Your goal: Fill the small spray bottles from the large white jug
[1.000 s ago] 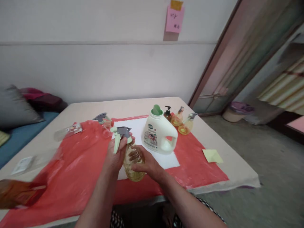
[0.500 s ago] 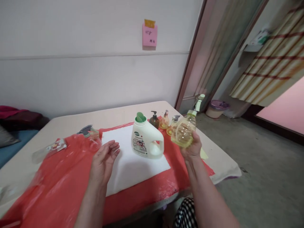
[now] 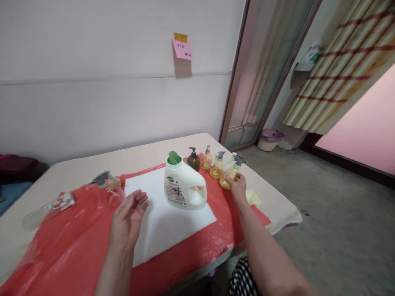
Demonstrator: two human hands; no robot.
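The right hand (image 3: 237, 185) is clasped around a spray bottle (image 3: 234, 169), with three other bottles (image 3: 216, 168) beyond it to the left. The left hand (image 3: 128, 218) hangs open, fingers apart, a jug (image 3: 182, 189) to its right.

I have my right hand (image 3: 237, 185) around a clear, yellow-tinted spray bottle with a grey trigger head (image 3: 234, 171), at the near end of a row on the red plastic sheet (image 3: 74, 246). Next along stand a second yellow-tinted spray bottle (image 3: 216, 169), a peach-tinted spray bottle (image 3: 205, 160) and a dark brown pump bottle (image 3: 193, 161). My left hand (image 3: 128, 216) hangs with fingers spread and curved near an off-white, handled plastic jug (image 3: 180, 186), upright on the white rectangular sheet (image 3: 163, 234).
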